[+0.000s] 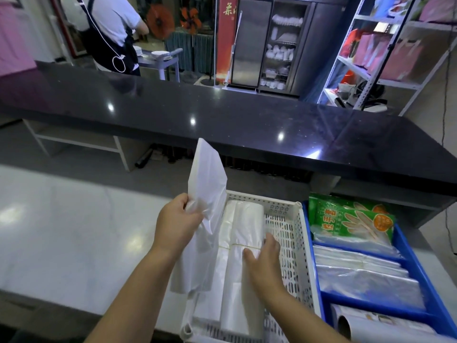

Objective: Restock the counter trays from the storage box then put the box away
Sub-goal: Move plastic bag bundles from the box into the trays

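Your left hand is raised over the left edge of the white perforated tray. Its fingers and thumb are curled round a folded bundle of white plastic bags, pinching it near the middle. The bundle stands almost upright, its top reaching up in front of the black counter and its lower end hanging down along the tray's left side.

Your right hand lies inside the tray on the bags already stored there. The fingers are loosely spread and only slightly bent, pressing on top of the stack and holding nothing. Two stacks fill the left part of the tray: the far stack lies just beyond your fingertips, and the near stack runs back toward you. The tray's right part shows bare mesh.

Touching the white tray on the right is a blue divided tray. Green printed packs lean in its far compartment, clear bags lie flat in the middle one, and a roll lies in the nearest. Both trays sit on the pale lower counter.

Behind the black counter, a person in a dark apron stands at a cart with plates.
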`<action>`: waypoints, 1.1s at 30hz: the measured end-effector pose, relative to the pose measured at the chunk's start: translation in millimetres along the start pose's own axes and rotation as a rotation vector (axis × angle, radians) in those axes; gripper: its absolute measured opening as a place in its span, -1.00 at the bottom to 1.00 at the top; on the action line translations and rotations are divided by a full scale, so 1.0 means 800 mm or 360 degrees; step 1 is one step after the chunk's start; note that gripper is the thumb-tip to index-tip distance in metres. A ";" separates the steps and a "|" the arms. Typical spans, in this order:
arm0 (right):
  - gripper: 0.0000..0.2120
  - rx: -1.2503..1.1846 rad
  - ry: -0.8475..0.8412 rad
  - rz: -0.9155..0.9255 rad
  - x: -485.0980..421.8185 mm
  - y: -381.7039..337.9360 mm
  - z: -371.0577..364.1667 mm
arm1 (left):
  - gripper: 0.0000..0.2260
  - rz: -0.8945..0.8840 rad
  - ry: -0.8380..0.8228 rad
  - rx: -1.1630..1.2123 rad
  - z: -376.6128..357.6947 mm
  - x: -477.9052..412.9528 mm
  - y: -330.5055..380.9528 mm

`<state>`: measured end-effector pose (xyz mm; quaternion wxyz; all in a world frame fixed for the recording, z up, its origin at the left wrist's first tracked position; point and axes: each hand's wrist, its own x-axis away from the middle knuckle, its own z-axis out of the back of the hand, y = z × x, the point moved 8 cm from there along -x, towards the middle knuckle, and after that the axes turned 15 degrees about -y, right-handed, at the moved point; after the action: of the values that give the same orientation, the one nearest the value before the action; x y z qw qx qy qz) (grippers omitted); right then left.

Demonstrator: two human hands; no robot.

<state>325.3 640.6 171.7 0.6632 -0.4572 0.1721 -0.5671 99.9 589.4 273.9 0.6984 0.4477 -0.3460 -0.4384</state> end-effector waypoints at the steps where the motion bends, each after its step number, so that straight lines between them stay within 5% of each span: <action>1: -0.46 0.0200 -0.0001 -0.0004 0.004 -0.001 -0.001 | -0.90 -0.0008 -0.0016 0.0009 -0.003 -0.001 0.001; 7: -0.70 0.0791 0.0048 0.0070 0.019 -0.013 0.006 | -0.87 -0.0040 -0.0159 -0.0016 -0.029 -0.010 0.011; 19: -0.89 0.0556 0.0807 0.0356 0.067 -0.011 0.185 | -0.82 -0.0004 -0.0668 -0.0353 -0.231 0.022 0.005; 25: -0.84 0.0538 0.0825 0.0331 0.080 0.011 0.181 | -0.32 0.0083 -0.0728 -0.0341 -0.270 0.044 -0.027; 29: -0.82 0.0502 0.0749 0.0359 0.076 0.011 0.170 | -0.27 -0.0315 -0.0571 -0.1211 -0.267 0.045 -0.011; 33: -0.82 0.0524 0.0605 0.0411 0.065 0.004 0.151 | -0.42 -0.0518 -0.0836 -0.1606 -0.291 0.050 -0.023</action>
<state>432.9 642.6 247.5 0.7512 -0.2031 0.2556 -0.5738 313.1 623.2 176.5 0.6398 -0.0160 -0.1827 -0.7463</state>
